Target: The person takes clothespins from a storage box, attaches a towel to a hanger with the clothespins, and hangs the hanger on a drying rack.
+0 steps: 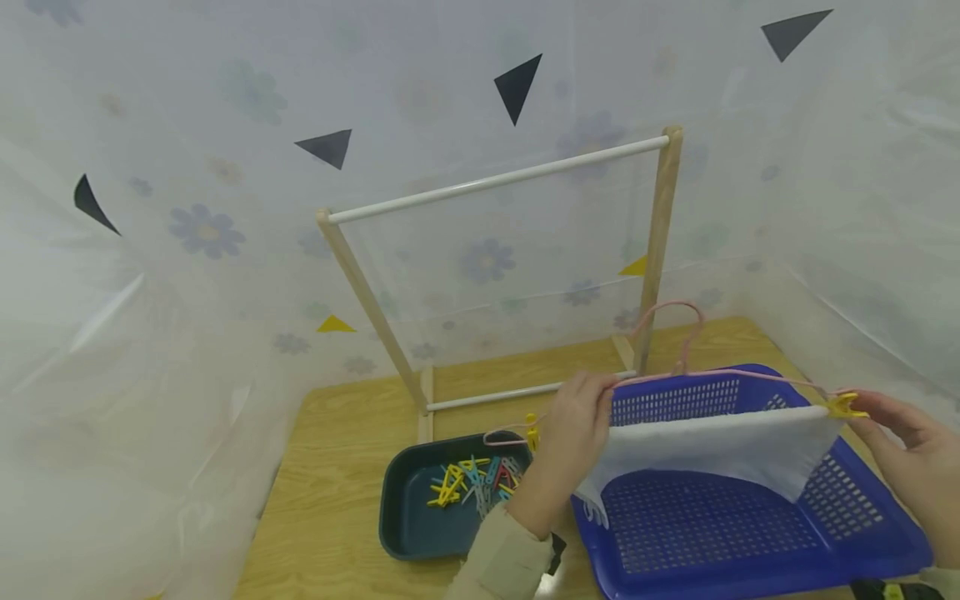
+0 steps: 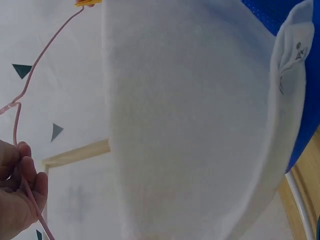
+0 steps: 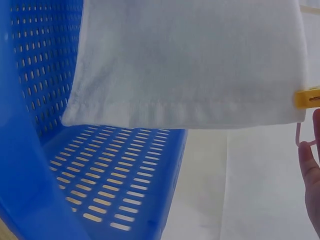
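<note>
A white cloth hangs from a pink wire hanger above the blue basket. My left hand grips the hanger's wire left of its hook; the left wrist view shows the fingers curled round the wire. At the cloth's right end my right hand pinches a yellow clothespin, which is clipped over cloth and hanger. Another yellow clothespin sits on the hanger's left part, partly behind my left hand. A folded edge with a printed label shows on the cloth.
The blue perforated basket stands at the right of the wooden table. A dark tray with several coloured clothespins lies left of it. Behind stands a wooden rack with a white top bar.
</note>
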Demonstrator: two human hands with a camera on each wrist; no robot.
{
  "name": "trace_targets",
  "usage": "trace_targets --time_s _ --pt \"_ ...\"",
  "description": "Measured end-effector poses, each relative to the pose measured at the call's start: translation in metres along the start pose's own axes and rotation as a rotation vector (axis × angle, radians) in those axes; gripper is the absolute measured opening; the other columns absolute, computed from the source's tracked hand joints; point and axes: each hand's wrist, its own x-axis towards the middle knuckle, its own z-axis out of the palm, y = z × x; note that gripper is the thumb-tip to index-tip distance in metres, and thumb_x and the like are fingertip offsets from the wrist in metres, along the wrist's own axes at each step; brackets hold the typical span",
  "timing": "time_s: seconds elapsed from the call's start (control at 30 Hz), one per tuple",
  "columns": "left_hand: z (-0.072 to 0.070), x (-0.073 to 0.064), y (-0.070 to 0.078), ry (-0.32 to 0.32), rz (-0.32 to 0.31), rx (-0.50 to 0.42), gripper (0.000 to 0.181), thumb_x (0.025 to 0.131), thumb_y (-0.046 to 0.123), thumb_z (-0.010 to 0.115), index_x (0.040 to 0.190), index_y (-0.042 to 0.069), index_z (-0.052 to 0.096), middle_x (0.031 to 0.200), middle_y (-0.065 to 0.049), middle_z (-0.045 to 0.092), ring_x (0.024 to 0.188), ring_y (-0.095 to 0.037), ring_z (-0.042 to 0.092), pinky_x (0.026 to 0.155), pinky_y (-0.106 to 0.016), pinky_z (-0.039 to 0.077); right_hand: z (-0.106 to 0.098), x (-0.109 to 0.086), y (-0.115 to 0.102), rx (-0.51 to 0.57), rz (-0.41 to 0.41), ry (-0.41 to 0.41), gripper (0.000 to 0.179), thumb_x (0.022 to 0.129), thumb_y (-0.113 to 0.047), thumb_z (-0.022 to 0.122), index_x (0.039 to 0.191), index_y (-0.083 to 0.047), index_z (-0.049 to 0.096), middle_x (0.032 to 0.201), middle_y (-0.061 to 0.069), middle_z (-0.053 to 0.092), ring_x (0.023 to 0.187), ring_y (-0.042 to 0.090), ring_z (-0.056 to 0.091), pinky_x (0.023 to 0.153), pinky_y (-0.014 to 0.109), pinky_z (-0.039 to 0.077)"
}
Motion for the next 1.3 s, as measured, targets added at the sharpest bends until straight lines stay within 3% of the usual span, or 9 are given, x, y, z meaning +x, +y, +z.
trace_targets --time_s 0.2,0.4,0.53,0.63,0.67,0.73,0.8,1.13,1.3 --pt "0.002 0.0 -0.003 0.029 -0.045 -0.113 0.009 0.083 0.012 0.063 0.09 0.007 0.067 0.076 0.001 0.057 0.065 -0.006 0.05 0.058 -0.008 0.036 0.0 -0.003 -0.004 -0.042 0.053 -0.038 0.037 0.089 -0.009 0.055 0.125 -0.012 0.052 0.122 -0.02 0.048 0.117 -0.005 0.035 0.094 0.01 0.021" --pt "0.001 0.003 -0.004 0.054 -0.018 -0.068 0.007 0.082 0.011 0.064 0.088 0.008 0.068 0.081 0.001 0.062 0.075 -0.012 0.057 0.07 -0.016 0.044 -0.001 -0.004 -0.009 -0.066 0.096 -0.04 0.036 0.089 -0.012 0.055 0.125 -0.014 0.053 0.122 -0.024 0.045 0.119 -0.005 0.031 0.09 0.007 0.024" --pt "0.001 0.003 -0.004 0.052 0.008 -0.03 0.008 0.083 0.012 0.063 0.088 0.009 0.067 0.081 0.001 0.062 0.077 -0.013 0.057 0.072 -0.018 0.045 -0.002 -0.005 -0.011 -0.082 0.076 -0.057 0.036 0.089 -0.011 0.056 0.124 -0.01 0.053 0.123 -0.02 0.047 0.121 -0.003 0.032 0.102 0.02 0.018" --pt "0.002 0.002 -0.004 0.056 0.019 -0.033 0.007 0.083 0.011 0.062 0.088 0.008 0.067 0.08 0.001 0.062 0.074 -0.013 0.056 0.07 -0.018 0.044 -0.003 -0.005 -0.006 -0.136 0.022 -0.078 0.037 0.087 -0.01 0.058 0.123 -0.009 0.054 0.115 -0.022 0.049 0.107 -0.002 0.042 0.091 0.017 0.033" --pt "0.002 0.002 -0.005 0.059 0.02 -0.031 0.006 0.084 0.01 0.062 0.088 0.008 0.067 0.079 0.001 0.061 0.074 -0.012 0.056 0.07 -0.017 0.044 -0.002 -0.006 -0.002 -0.169 -0.006 -0.072 0.037 0.086 -0.01 0.059 0.123 -0.01 0.055 0.109 -0.024 0.049 0.098 -0.004 0.043 0.076 0.012 0.038" --pt "0.004 0.001 -0.005 0.068 0.021 -0.036 0.006 0.083 0.008 0.062 0.087 0.007 0.066 0.078 0.0 0.061 0.072 -0.012 0.055 0.068 -0.017 0.043 -0.002 -0.005 0.002 -0.194 -0.076 -0.057 0.038 0.084 -0.006 0.061 0.121 -0.012 0.057 0.094 -0.026 0.045 0.08 -0.007 0.037 0.048 0.009 0.032" --pt "0.005 0.0 -0.005 0.082 0.017 -0.047 0.005 0.083 0.006 0.061 0.086 0.006 0.066 0.076 0.0 0.06 0.071 -0.013 0.054 0.067 -0.017 0.043 -0.002 -0.005 0.001 -0.198 -0.106 -0.054 0.039 0.083 -0.004 0.062 0.12 -0.013 0.058 0.086 -0.02 0.042 0.072 -0.002 0.032 0.033 0.018 0.023" --pt "0.009 -0.003 0.001 0.152 0.035 0.009 0.006 0.085 0.009 0.058 0.082 0.006 0.062 0.072 -0.001 0.054 0.068 -0.014 0.05 0.064 -0.02 0.041 0.01 -0.003 0.024 -0.227 -0.245 -0.053 0.039 0.083 -0.002 0.061 0.119 -0.018 0.059 0.081 -0.007 0.042 0.064 0.003 0.024 0.041 0.021 0.017" --pt "0.009 -0.005 0.004 0.155 0.07 0.019 0.008 0.086 0.01 0.057 0.083 0.006 0.062 0.074 0.0 0.054 0.07 -0.014 0.05 0.065 -0.017 0.041 0.015 -0.006 0.028 -0.235 -0.193 -0.077 0.034 0.088 -0.007 0.056 0.122 -0.013 0.056 0.091 -0.007 0.045 0.063 0.002 0.025 0.043 0.022 0.021"
